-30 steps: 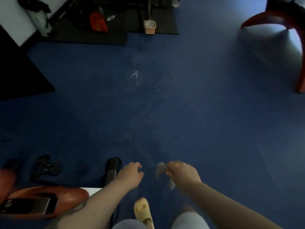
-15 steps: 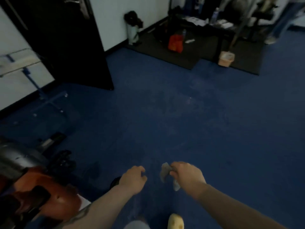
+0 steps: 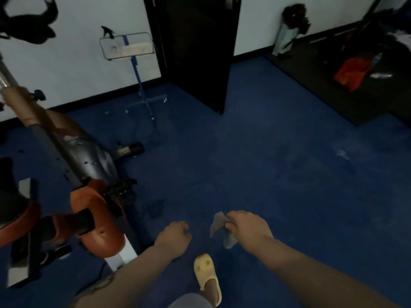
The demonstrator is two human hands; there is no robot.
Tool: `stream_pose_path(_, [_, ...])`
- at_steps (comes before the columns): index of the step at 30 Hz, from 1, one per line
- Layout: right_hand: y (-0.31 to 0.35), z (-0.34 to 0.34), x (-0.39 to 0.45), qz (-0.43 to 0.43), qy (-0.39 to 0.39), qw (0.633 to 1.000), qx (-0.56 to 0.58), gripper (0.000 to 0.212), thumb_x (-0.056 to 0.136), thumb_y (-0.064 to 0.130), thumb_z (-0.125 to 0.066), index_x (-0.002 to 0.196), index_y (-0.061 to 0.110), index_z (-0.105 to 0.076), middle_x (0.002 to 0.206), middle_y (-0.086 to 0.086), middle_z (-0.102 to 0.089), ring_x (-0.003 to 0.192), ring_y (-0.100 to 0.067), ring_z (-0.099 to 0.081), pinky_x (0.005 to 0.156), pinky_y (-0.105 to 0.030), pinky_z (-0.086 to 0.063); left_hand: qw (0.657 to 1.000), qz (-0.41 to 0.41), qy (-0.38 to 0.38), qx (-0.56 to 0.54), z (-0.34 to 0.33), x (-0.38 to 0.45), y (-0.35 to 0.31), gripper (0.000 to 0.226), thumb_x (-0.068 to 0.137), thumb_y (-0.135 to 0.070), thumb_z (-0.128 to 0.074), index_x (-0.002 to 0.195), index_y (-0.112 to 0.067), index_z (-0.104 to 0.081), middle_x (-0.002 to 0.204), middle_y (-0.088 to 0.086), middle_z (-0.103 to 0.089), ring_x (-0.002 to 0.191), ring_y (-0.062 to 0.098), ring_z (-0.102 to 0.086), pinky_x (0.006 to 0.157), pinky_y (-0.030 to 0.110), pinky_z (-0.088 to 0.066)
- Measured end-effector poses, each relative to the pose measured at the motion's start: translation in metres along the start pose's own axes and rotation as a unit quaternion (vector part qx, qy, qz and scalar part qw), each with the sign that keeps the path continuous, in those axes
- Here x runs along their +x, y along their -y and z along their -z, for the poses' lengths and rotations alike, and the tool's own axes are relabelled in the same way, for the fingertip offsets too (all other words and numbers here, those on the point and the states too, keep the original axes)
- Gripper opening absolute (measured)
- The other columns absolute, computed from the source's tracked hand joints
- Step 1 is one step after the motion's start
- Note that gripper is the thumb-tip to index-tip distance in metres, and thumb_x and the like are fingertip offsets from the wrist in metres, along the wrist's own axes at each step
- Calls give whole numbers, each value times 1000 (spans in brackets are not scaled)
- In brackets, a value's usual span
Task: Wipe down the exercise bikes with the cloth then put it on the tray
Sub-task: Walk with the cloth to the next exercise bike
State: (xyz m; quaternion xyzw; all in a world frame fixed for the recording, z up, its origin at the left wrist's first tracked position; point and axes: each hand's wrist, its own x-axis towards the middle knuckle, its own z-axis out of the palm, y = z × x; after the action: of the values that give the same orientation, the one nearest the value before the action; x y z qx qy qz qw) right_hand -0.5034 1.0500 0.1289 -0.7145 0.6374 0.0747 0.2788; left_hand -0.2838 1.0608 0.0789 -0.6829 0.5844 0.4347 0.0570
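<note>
My right hand [image 3: 246, 226] grips a small grey cloth [image 3: 219, 225] that hangs crumpled from its fingers, low in the middle of the view. My left hand [image 3: 174, 237] is beside it, fingers curled, holding nothing. An orange and grey exercise bike [image 3: 89, 174] stands at the left, its orange housing close to my left forearm. A wire tray [image 3: 127, 46] on a blue stand sits against the white wall beyond the bike, with a pale folded item lying in it.
A black door [image 3: 195, 52] stands open behind the tray. Dark mats with an orange bag [image 3: 351, 74] lie at the far right. Blue carpet [image 3: 266, 163] stretches ahead. My yellow slipper [image 3: 205, 272] is below my hands.
The view has swung left: the bike, the tray stand and the door have come into sight. Both hands keep their pose, the right one still holding the cloth.
</note>
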Motion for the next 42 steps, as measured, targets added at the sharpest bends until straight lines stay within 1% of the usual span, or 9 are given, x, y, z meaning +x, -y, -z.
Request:
stream_pose_path(5, [-1,47,72,46,-22,999,-7,19,97,38,-44,101,24,-57,100,6,-61,89,-16,-58,67,-30,-44,999,4,-34,-20,47,59,-33,31,97,-24,-42,120,-14,-59,127,3,-57,114,19,-54,100,33,-44])
stream_pose_path(9, [-13,79,122,61,-13,998,2,19,96,38,-44,100,25,-57,99,7,-61,87,-14,-58,66,-30,-43,997,12,-43,-62,74,93,-63,36,94,-25,-45,128,-18,-57,132,-2,-55,118,16,-52,104,30,-40])
stream_pose_path(11, [-19,96,155,76,-3,997,-9,20,96,38,-44,100,24,-57,99,6,-61,89,-15,-59,69,-32,-47,995,31,-58,-70,88,114,-73,38,93,-26,-46,129,-20,-55,134,-3,-52,120,15,-50,103,27,-39])
stream_pose_path(16, [-25,147,248,137,25,989,-53,20,97,37,-44,107,25,-57,106,6,-62,96,-16,-59,72,-31,-46,983,106,-103,-107,130,167,-91,33,93,-29,-47,121,-18,-59,126,1,-57,114,19,-55,99,35,-45])
stream_pose_path(23, [-2,218,367,240,58,963,-107,20,98,36,-42,103,24,-58,101,7,-62,90,-13,-58,70,-29,-46,954,173,-166,-177,174,222,-127,26,89,-27,-48,110,-17,-60,119,0,-59,106,18,-57,91,31,-46])
stream_pose_path(27, [38,225,419,281,91,944,-144,20,99,35,-43,101,24,-59,100,8,-63,88,-10,-59,68,-27,-47,926,206,-204,-241,193,227,-123,28,89,-25,-48,113,-17,-60,120,1,-60,110,19,-58,93,31,-46])
stream_pose_path(35, [165,216,489,350,128,916,-147,18,97,37,-45,96,26,-59,95,8,-64,85,-11,-59,65,-28,-44,879,294,-219,-306,254,241,-35,28,90,-24,-48,111,-17,-64,118,2,-64,108,18,-60,96,34,-47])
stream_pose_path(38, [211,224,512,371,114,914,-117,18,95,39,-46,91,26,-58,92,9,-63,83,-11,-59,70,-32,-50,870,293,-246,-311,298,253,-13,29,88,-25,-49,112,-16,-62,121,6,-64,110,22,-60,97,35,-46])
stream_pose_path(42, [276,245,539,390,78,915,-67,19,94,42,-48,92,27,-59,89,10,-64,82,-11,-60,69,-33,-51,860,289,-304,-291,376,267,6,38,92,-30,-51,129,-21,-54,133,1,-54,120,18,-54,102,33,-42])
